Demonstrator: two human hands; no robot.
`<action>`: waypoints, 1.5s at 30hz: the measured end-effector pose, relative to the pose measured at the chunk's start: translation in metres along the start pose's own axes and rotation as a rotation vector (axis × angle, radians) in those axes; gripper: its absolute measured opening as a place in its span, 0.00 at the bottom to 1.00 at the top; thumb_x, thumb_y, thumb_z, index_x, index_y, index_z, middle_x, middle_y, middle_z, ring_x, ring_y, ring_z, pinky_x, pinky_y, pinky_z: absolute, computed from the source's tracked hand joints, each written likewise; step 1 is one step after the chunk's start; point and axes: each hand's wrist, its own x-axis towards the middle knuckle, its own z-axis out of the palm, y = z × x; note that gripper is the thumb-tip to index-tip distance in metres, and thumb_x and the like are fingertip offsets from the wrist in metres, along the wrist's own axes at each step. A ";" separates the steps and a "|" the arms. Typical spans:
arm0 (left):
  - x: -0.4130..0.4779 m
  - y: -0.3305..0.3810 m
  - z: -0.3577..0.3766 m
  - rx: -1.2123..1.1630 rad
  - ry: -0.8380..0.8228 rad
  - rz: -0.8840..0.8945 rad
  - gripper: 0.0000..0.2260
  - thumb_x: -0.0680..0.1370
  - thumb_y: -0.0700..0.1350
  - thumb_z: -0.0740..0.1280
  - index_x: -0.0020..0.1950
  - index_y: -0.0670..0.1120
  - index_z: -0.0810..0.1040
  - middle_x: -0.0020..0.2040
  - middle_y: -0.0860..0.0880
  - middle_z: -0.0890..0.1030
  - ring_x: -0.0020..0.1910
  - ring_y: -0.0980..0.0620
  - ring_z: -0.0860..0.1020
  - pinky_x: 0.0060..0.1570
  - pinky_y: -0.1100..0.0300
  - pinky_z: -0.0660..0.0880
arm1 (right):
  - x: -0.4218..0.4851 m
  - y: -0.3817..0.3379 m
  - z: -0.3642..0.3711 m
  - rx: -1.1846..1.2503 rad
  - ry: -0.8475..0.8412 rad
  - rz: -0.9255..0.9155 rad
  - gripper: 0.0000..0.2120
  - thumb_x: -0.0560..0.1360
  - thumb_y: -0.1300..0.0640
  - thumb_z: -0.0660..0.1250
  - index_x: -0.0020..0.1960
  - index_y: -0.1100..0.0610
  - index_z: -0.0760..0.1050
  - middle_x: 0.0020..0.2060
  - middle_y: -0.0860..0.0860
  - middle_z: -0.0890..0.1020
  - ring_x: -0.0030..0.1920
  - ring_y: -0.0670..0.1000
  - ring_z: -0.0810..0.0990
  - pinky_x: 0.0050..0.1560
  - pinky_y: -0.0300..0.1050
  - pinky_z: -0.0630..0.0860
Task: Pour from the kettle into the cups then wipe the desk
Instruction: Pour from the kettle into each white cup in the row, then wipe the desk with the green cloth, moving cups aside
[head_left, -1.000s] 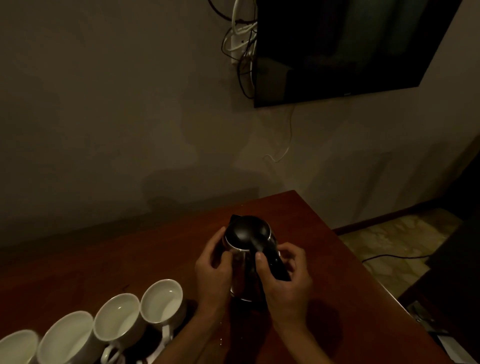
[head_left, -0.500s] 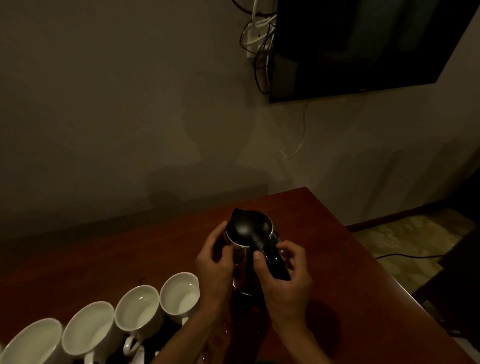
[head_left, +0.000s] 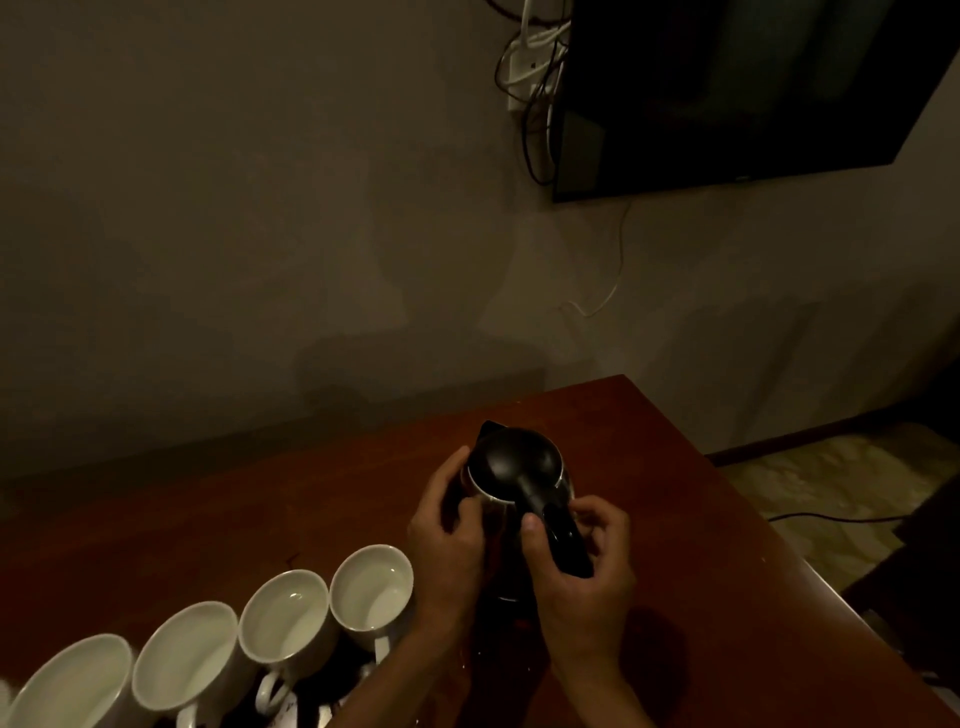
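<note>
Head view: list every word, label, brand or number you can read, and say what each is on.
No text can be read here.
The TV: a tiny mark on its lower edge, too small to read.
The kettle: no label shows.
The cups: plain white; the pale marks below their handles are too blurred to read.

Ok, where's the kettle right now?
Head view, right of centre on the desk: the kettle sits between the left hand and right hand, just right of the white cups.
</note>
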 end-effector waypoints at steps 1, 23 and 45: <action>0.001 0.000 0.000 0.000 -0.003 -0.002 0.20 0.76 0.44 0.64 0.68 0.55 0.78 0.64 0.56 0.81 0.65 0.55 0.78 0.62 0.46 0.78 | 0.001 0.000 0.000 0.001 0.003 0.012 0.18 0.65 0.39 0.72 0.51 0.34 0.69 0.46 0.45 0.81 0.43 0.46 0.83 0.37 0.43 0.82; -0.050 0.032 -0.036 0.142 -0.017 -0.036 0.13 0.82 0.34 0.62 0.51 0.49 0.83 0.50 0.54 0.84 0.47 0.66 0.81 0.41 0.72 0.76 | 0.001 0.003 -0.074 -0.321 -0.283 0.109 0.08 0.76 0.45 0.68 0.52 0.39 0.69 0.49 0.42 0.76 0.51 0.43 0.77 0.47 0.43 0.78; -0.185 -0.022 -0.100 1.051 -0.570 0.219 0.28 0.83 0.60 0.51 0.78 0.67 0.37 0.81 0.62 0.39 0.79 0.62 0.36 0.76 0.50 0.32 | -0.110 0.005 -0.102 -0.955 -0.789 -0.309 0.37 0.76 0.29 0.53 0.79 0.36 0.42 0.79 0.40 0.42 0.78 0.43 0.44 0.76 0.47 0.41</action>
